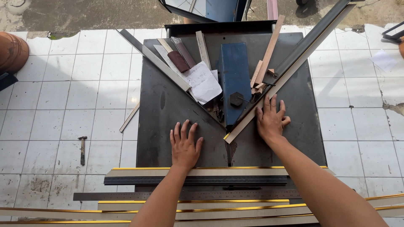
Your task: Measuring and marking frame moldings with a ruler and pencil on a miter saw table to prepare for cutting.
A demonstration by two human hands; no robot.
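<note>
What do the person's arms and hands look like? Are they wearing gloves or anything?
No gloves. The left hand and the right hand are both bare, fingers uncovered. The forearms are bare too: no sleeves reach into view. No watch, bracelet or ring shows on either one.

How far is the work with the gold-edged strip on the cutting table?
Done: the strip lies in the right guide, its end at the blade slot. In hand: the right hand presses it flat; the left hand rests on the table. Left: several long strips wait stacked in front.
</note>
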